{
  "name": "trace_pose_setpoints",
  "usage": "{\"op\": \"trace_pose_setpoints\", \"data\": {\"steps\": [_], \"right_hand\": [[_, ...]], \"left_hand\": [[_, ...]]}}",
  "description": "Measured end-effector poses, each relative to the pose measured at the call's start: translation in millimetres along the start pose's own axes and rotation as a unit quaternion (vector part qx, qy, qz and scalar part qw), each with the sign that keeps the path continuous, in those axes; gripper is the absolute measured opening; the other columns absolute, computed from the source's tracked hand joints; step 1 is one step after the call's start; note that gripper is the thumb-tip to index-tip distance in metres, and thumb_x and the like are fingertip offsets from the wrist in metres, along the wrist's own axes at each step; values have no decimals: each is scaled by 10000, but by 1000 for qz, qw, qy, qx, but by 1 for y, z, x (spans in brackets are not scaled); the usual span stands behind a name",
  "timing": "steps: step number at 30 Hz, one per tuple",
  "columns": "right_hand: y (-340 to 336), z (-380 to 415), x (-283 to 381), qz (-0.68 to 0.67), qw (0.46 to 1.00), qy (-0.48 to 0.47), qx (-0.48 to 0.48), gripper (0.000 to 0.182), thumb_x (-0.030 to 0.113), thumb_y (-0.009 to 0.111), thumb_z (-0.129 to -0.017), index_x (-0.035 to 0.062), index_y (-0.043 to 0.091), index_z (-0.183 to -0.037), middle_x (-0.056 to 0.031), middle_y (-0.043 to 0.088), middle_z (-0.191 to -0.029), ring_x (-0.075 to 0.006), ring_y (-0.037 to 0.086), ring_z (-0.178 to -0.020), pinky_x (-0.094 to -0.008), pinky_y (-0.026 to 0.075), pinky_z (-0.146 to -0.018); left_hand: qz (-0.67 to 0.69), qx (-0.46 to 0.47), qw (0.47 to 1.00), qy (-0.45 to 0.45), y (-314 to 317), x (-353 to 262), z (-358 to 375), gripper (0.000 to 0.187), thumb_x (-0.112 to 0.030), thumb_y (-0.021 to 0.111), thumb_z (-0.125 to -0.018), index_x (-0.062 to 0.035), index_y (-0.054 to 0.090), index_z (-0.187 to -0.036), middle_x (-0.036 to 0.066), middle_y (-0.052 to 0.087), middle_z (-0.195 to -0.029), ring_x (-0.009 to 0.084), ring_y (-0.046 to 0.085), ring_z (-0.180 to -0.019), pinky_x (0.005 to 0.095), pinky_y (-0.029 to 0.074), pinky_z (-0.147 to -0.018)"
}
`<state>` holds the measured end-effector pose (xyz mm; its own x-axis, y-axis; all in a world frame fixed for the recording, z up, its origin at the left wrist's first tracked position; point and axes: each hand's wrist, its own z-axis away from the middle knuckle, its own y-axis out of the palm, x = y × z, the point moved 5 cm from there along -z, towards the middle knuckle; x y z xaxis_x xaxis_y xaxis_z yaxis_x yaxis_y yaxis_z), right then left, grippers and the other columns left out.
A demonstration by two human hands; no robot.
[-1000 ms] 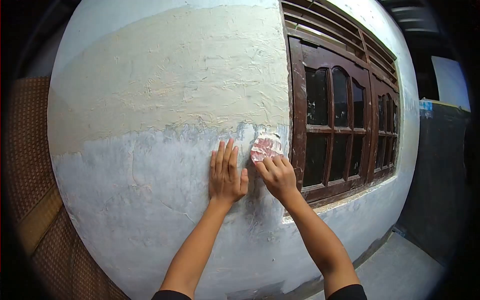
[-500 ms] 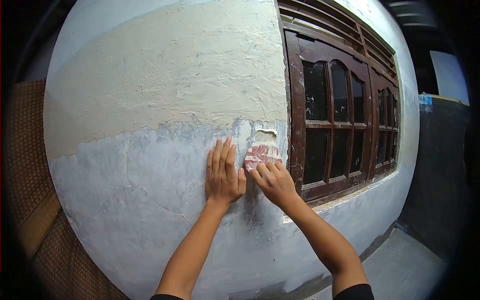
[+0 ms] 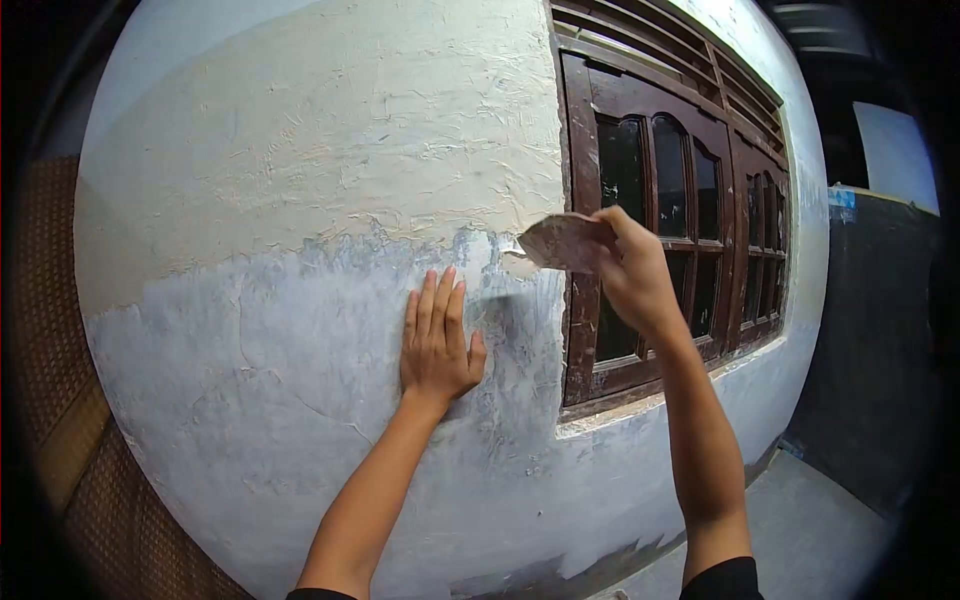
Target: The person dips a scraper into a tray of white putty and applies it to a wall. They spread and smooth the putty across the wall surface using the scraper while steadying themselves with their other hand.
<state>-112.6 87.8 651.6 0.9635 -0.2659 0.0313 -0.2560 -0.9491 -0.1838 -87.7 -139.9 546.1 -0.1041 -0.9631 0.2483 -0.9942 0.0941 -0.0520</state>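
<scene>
My left hand lies flat on the bluish-grey part of the wall, fingers stretched upward just under the cream putty coat. Gripped in my right hand is a flat putty scraper, reddish and smeared with putty, held tilted in front of the window frame's left edge. Its pointed left end overlaps the putty's lower border, close to a small fresh cream patch. Thumb and fingers close on the scraper's right end, partly hiding it.
A dark brown wooden window with glass panes and slatted vents above fills the right of the wall, with a sill below. Woven panels stand at the left. A dark board and grey floor lie to the right.
My right hand has moved up and right, lifting the scraper from the wall below the putty edge and turning it. My left hand stays flat on the wall.
</scene>
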Motion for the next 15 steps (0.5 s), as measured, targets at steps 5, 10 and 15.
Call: {"op": "trace_pose_setpoints", "data": {"steps": [5,10,15], "right_hand": [[8,-41,-28,-112,983,49,135,226,-26,546,-831,-38,549,-1056,-187,660,-940,-234,630,-860,-328,477,-809],[17,-61,-22,-21,974,12,227,270,-17,552,-843,-33,549,-1113,-120,646,-975,-166,582,-927,-307,456,-881],[35,-77,-33,56,965,2,254,410,1,535,-785,-19,560,-1194,-255,646,-1075,-394,617,-1027,-401,467,-907]], "left_hand": [[2,-1,1000,3,-3,-1,1,656,-223,522,-812,-13,326,-1401,173,360,-1483,373,280,-1412,528,196,-1153],[2,0,1000,8,-1,0,2,648,-226,524,-810,-13,333,-1392,170,360,-1481,379,284,-1407,531,195,-1151],[7,1,1000,7,-2,-1,1,643,-242,522,-815,-17,335,-1388,166,370,-1473,384,290,-1399,530,198,-1149]]}}
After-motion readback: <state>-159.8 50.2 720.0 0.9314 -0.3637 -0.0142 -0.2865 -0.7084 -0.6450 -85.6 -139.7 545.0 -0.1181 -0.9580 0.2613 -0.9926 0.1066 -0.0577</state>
